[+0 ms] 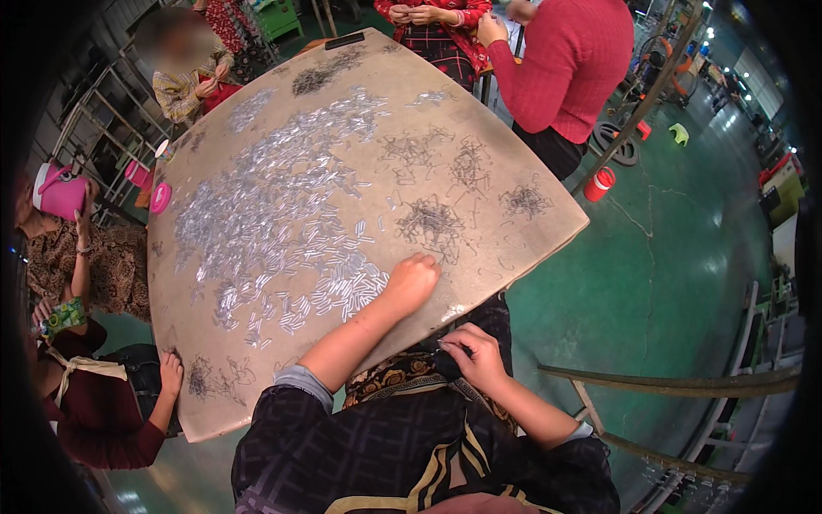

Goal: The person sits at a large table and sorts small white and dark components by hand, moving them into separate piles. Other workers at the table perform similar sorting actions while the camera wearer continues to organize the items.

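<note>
My left hand [413, 284] reaches over the tabletop, its fingers bent and pressed together beside a heap of thin dark bent wires [428, 223]. What lies under its fingertips is hidden. Below the near table edge, close to my body, my right hand [478, 355] pinches with thumb and forefinger. A tiny pale bit shows at that pinch, too small to name. Many small clear tube-like pieces [351, 283] are spread just left of my left hand and across the middle of the table [497, 265].
More wire heaps [524, 201] lie to the right, with a dark heap [321, 79] at the far end. Other people stand around the table; one at the left lifts a pink bucket [62, 193]. A pink lid [160, 198] sits at the left edge. A red container [600, 183] stands on the green floor.
</note>
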`<state>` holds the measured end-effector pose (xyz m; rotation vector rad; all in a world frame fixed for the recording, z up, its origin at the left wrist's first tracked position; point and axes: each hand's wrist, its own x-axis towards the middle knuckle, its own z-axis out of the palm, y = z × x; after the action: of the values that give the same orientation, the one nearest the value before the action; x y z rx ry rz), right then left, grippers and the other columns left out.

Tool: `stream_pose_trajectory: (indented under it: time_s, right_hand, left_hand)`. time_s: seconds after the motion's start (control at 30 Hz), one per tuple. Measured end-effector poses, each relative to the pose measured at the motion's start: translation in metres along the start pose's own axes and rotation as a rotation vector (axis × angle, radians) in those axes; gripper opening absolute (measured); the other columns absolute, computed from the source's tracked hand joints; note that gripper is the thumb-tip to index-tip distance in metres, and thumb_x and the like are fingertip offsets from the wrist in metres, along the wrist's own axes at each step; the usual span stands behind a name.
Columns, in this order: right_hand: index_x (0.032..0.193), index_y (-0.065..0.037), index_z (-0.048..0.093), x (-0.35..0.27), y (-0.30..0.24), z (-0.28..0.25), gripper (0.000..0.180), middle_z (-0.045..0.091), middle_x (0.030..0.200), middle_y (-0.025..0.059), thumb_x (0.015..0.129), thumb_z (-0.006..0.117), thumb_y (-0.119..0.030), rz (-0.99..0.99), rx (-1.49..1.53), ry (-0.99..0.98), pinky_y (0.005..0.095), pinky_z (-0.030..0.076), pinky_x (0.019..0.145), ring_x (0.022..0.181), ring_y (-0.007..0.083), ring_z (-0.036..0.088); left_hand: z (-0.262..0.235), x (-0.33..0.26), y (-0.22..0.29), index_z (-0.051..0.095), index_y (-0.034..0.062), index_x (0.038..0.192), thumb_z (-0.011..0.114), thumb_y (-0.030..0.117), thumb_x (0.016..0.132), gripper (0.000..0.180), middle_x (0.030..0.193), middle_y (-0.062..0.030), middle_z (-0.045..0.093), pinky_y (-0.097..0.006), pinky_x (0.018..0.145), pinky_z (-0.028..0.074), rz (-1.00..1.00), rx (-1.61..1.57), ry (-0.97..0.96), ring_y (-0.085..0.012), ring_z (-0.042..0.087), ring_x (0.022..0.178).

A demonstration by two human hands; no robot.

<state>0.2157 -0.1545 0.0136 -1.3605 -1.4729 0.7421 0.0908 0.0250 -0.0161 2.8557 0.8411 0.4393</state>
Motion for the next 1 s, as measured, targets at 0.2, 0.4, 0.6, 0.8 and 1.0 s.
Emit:
stream_pose_trajectory:
  time_s: [0.2, 0.4, 0.6, 0.8, 1.0]
  right_hand:
    - [0.09, 0.0, 0.068, -0.001, 0.001, -0.001, 0.01, 0.063, 0.083, 0.0109, 0.081, 0.071, 0.0, -0.009, 0.003, 0.007, 0.0311, 0.048, 0.06, 0.066, 0.0231, 0.062]
    - [0.089, 0.001, 0.068, 0.001, -0.004, -0.003, 0.01, 0.064, 0.083, 0.0115, 0.08, 0.071, 0.002, 0.058, 0.009, -0.008, 0.0296, 0.05, 0.067, 0.073, 0.0224, 0.063]
    - [0.089, 0.001, 0.068, 0.003, -0.002, -0.001, 0.01, 0.064, 0.082, 0.0109, 0.08, 0.071, 0.001, 0.05, 0.014, -0.032, 0.0295, 0.049, 0.064, 0.071, 0.0217, 0.063]
    - [0.091, 0.001, 0.067, 0.005, 0.0, 0.003, 0.01, 0.063, 0.083, 0.0103, 0.081, 0.07, 0.001, 0.005, 0.021, -0.039, 0.029, 0.049, 0.06, 0.066, 0.0204, 0.062]
    - [0.088, 0.001, 0.067, 0.007, -0.006, 0.004, 0.01, 0.065, 0.083, 0.0107, 0.079, 0.071, 0.002, 0.063, 0.034, -0.058, 0.029, 0.049, 0.065, 0.072, 0.0216, 0.063]
  left_hand:
    - [0.005, 0.004, 0.001, 0.063, 0.0034, 0.073, 0.061, 0.01, 0.075, 0.007, 0.081, -0.0121, 0.062, -0.041, 0.072, 0.053, -0.008, 0.002, 0.004, -0.0295, 0.062, 0.082]
    - [-0.018, 0.003, -0.007, 0.064, 0.0011, 0.079, 0.064, 0.003, 0.073, 0.006, 0.079, -0.0138, 0.064, -0.039, 0.067, 0.052, -0.153, -0.388, 0.059, -0.0279, 0.064, 0.072]
    - [-0.011, -0.017, -0.038, 0.064, -0.0006, 0.087, 0.066, 0.004, 0.082, 0.007, 0.076, -0.0096, 0.063, -0.03, 0.064, 0.049, -0.445, -0.628, 0.136, -0.0174, 0.06, 0.066]
    - [-0.007, -0.03, -0.049, 0.065, -0.0016, 0.088, 0.065, 0.003, 0.082, 0.007, 0.086, -0.0161, 0.065, -0.037, 0.068, 0.05, -0.448, -0.607, 0.266, -0.031, 0.063, 0.074]
    - [-0.018, -0.034, -0.044, 0.068, 0.0006, 0.084, 0.067, 0.006, 0.08, 0.007, 0.084, -0.0156, 0.064, -0.038, 0.072, 0.051, -0.387, -0.403, 0.289, -0.0341, 0.063, 0.08]
